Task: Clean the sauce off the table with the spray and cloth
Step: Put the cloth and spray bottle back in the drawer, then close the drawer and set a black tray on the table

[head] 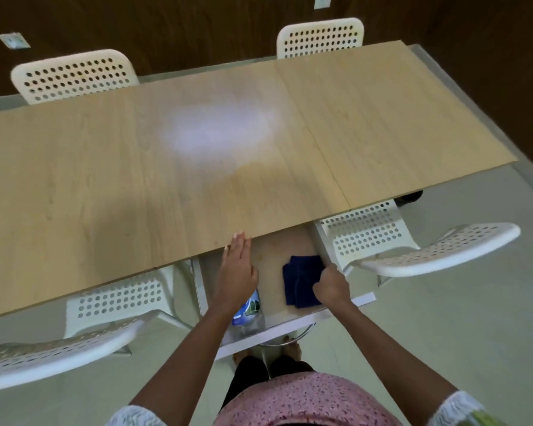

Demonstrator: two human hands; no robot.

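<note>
My left hand lies flat with straight fingers on the desk edge, and my right hand is clenched on the cloth at 5 o'clock, on the low shelf. The spray lies at 6 o'clock under my left wrist. I see no sauce, only glare at 12 o'clock, so I may wipe the wrong place, or knock the spray off when lifting.

Four white perforated chairs
</note>
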